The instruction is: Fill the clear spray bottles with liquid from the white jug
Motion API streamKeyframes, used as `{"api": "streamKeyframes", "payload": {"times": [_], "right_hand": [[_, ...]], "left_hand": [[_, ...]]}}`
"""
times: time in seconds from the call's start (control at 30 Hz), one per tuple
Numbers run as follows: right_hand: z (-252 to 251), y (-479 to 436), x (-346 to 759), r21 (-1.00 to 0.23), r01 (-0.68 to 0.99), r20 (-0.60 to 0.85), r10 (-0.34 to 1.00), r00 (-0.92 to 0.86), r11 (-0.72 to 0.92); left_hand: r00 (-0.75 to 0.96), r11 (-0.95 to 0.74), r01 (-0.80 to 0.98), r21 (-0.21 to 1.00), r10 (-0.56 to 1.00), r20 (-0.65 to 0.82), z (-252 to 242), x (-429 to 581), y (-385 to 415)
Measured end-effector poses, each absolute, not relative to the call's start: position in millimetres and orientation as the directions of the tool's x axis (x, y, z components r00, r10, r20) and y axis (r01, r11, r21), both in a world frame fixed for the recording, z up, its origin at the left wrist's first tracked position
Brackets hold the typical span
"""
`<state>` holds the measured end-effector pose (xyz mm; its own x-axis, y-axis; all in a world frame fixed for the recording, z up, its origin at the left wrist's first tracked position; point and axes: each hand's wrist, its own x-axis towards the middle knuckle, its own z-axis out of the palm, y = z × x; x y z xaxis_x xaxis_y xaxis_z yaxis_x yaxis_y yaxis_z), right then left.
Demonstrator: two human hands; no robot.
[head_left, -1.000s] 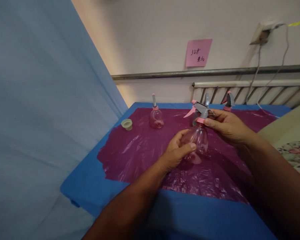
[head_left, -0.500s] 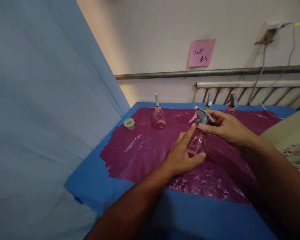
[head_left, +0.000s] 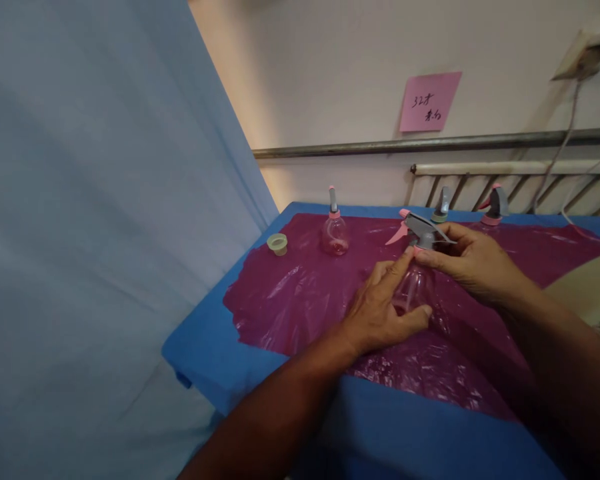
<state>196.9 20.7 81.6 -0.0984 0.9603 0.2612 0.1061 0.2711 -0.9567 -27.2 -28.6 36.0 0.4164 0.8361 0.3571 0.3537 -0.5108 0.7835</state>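
Observation:
A clear spray bottle [head_left: 416,285] stands on a purple plastic sheet, with a grey spray head [head_left: 423,231], pink trigger and pink collar on top. My left hand [head_left: 380,313] is around its body from the near left, the index finger reaching up to the collar and the thumb across the front. From the right, my right hand [head_left: 480,263] pinches the collar and the base of the spray head; some of its fingers are hidden behind. The nozzle points to the left.
Another spray bottle [head_left: 335,237] and a small pale green cup-like piece [head_left: 278,245] stand to the left. Two more spray heads, one with a green collar [head_left: 443,203] and one with pink [head_left: 495,203], show behind my right hand. A blue curtain [head_left: 105,200] hangs at left.
The view has swung left, so everything appears further right. The spray head looks slightly turned, its nozzle and trigger reaching more to the left. Both hands keep their hold on the bottle.

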Motion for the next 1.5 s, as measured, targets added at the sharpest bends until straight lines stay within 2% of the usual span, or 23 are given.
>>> {"api": "streamKeyframes", "payload": {"times": [0.2,0.43,0.63,0.97,1.5], "right_hand": [[79.7,19.7,190.3,-0.967,0.046,0.246,0.963,-0.106,0.252],[76.2,24.1,198.3,-0.963,-0.092,0.27,0.927,-0.258,0.255],[69.4,29.2,200.7,-0.974,-0.084,0.225,0.952,-0.207,0.212],[67.1,31.3,196.4,-0.976,-0.092,0.21,0.968,-0.138,0.199],[64.7,23.9,191.0,-0.971,-0.172,0.199,0.96,-0.196,0.166]], "left_hand": [[0.389,-0.516,0.33,0.791,0.837,0.384,37.9,-25.3,-29.7],[0.349,-0.473,0.343,0.812,0.867,0.357,42.2,-25.2,-28.9],[0.364,-0.461,0.368,0.807,0.871,0.331,40.6,-26.1,-27.6],[0.389,-0.522,0.369,0.769,0.838,0.383,28.4,-26.2,-25.2],[0.35,-0.47,0.37,0.801,0.87,0.348,36.0,-27.8,-27.9]]}}
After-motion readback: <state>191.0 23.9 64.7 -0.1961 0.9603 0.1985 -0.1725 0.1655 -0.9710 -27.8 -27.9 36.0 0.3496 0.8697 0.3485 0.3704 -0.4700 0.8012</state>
